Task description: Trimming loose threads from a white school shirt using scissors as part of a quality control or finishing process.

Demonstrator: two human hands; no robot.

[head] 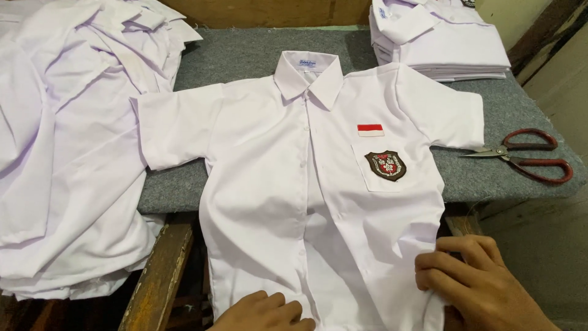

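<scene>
Both hands rest on the hem of a white shirt (pixel 294 184): the left hand (pixel 263 312) lies flat with fingers together, the right hand (pixel 474 282) curls, pinching the fabric's edge. Buttoned, front up, the shirt runs lengthwise away, collar farthest, on grey felt (pixel 245 55) beside red-handled scissors (pixel 527 156).

Only the person's two hands enter the head view, both at the near edge. The left hand (pixel 263 312) shows the backs of its fingers and knuckles; it is bare, without glove, ring or other covering. The right hand (pixel 478 285) shows four fingers and the back of the hand up to the wrist; it is likewise bare. No sleeve, cuff, watch or strap is visible on either.
</scene>
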